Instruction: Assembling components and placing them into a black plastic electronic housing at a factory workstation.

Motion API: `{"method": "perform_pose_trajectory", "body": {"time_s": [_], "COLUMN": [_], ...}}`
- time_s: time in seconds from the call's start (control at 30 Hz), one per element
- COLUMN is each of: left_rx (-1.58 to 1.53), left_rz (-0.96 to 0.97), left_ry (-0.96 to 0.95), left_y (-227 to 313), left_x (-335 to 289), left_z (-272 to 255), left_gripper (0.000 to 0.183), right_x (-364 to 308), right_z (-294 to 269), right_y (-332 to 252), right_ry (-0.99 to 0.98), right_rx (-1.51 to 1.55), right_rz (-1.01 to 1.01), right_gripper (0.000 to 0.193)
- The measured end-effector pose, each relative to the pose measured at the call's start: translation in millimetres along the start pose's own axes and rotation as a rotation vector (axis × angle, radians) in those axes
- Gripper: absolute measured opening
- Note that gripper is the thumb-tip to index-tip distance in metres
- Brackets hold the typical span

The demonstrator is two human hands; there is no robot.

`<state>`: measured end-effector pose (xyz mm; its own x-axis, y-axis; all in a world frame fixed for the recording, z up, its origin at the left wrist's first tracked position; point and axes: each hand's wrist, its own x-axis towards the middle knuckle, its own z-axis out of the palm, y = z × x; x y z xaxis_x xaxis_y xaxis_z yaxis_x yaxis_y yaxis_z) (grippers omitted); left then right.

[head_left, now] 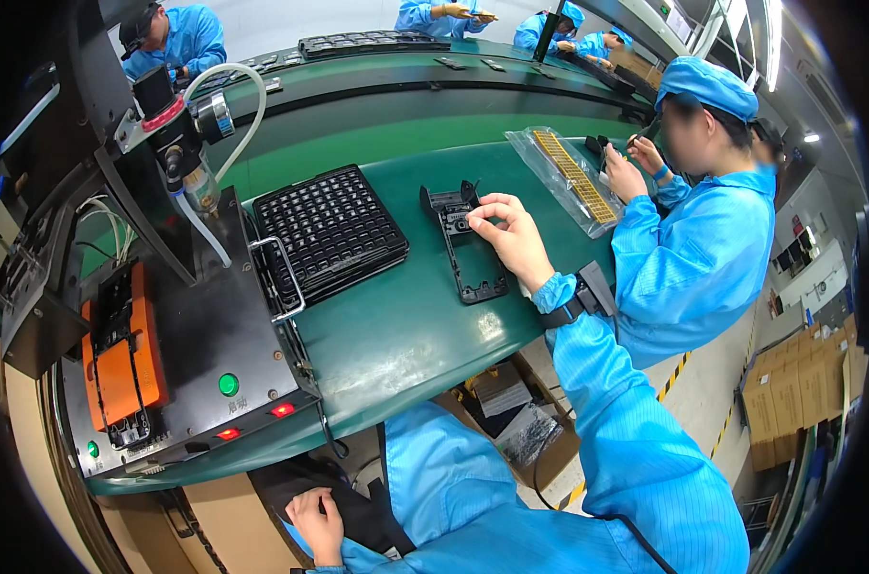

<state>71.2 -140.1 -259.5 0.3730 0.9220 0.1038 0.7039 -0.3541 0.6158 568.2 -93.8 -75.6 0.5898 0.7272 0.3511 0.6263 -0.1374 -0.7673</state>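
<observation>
On the green table lies a black plastic frame point(460, 251), a phone-like housing with a wide opening in its lower half. My right hand point(513, 239) reaches over its upper right part, thumb and forefinger pinched at the frame's inner edge. What sits between those fingertips, if anything, is too small to make out. A black band with a box-like device point(587, 297) is round my right wrist. My left hand point(317, 521) lies on my lap, on dark cloth, with its fingers loosely laid down and nothing seen in them.
At left stands a black press machine point(200, 316) with an orange fixture point(128, 359) bearing a black frame. A stack of black trays point(334, 230) is beside it. A bagged yellow grid sheet point(576, 177) lies near a co-worker point(697, 230). An open carton point(539, 430) stands below the table's edge.
</observation>
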Motion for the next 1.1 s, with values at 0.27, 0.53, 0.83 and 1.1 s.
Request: {"method": "perform_pose_trajectory", "body": {"time_s": [0.27,0.53,0.83,1.1], "left_rx": [0.006,0.008,0.019,-0.006], "left_rz": [0.010,0.026,0.017,-0.009], "left_ry": [0.002,0.026,0.020,0.003], "left_y": [1,-1,0,-1], "left_x": [-1,-3,-3,-2], "left_z": [-1,-1,-1,-2], "left_gripper": [0.011,0.010,0.011,0.013], "right_x": [6,4,4,7], "right_z": [7,2,0,1], "right_y": [-12,-23,-27,-24], "right_ry": [-0.080,-0.104,-0.104,-0.114], "right_rx": [0.343,0.492,0.611,0.647], "right_rz": [0.259,0.394,0.434,0.469], "right_gripper": [0.029,0.024,0.028,0.032]}}
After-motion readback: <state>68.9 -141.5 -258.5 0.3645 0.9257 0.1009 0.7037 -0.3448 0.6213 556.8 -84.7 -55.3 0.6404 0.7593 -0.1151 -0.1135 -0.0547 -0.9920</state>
